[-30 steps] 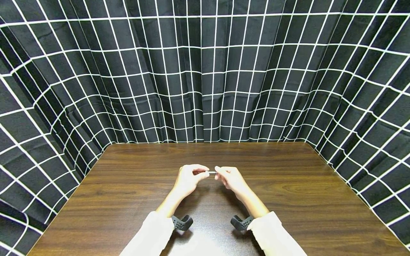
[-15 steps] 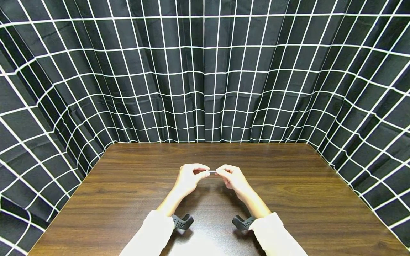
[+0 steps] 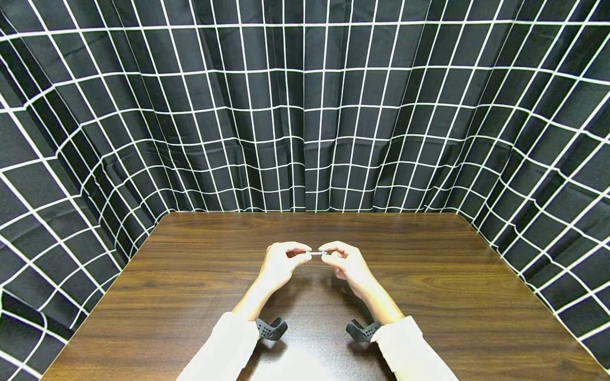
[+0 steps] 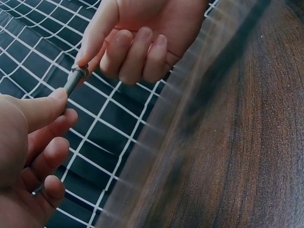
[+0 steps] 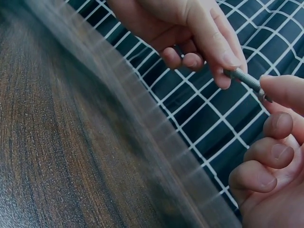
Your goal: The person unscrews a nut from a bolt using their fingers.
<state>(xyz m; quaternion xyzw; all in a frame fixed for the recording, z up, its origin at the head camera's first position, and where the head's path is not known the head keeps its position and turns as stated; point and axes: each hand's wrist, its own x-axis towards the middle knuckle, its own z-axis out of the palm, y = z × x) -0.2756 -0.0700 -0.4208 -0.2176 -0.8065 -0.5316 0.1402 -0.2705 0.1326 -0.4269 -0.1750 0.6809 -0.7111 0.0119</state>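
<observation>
Well, my left hand (image 3: 280,264) pinched a bolt (image 5: 247,79), my right hand (image 3: 349,265) its head-view three-o'clock end (image 4: 80,71); only wrist views showed threads (image 4: 71,84).

The bolt (image 4: 72,85) lies crosswise between the hands, above the table (image 3: 190,275) — left hand (image 3: 278,264) at its left end, right hand (image 3: 351,267) at its right. Nearer the person, the left strap (image 3: 271,329) sits on the inner side of the left wrist and the right strap (image 3: 362,331) on the inner side of the right, a gap between them. The left sleeve (image 3: 221,346) and right sleeve (image 3: 412,346) lie outward of the straps, toward the near edge. Behind the table stands the curtain (image 3: 305,106) — it also runs along both sides.
</observation>
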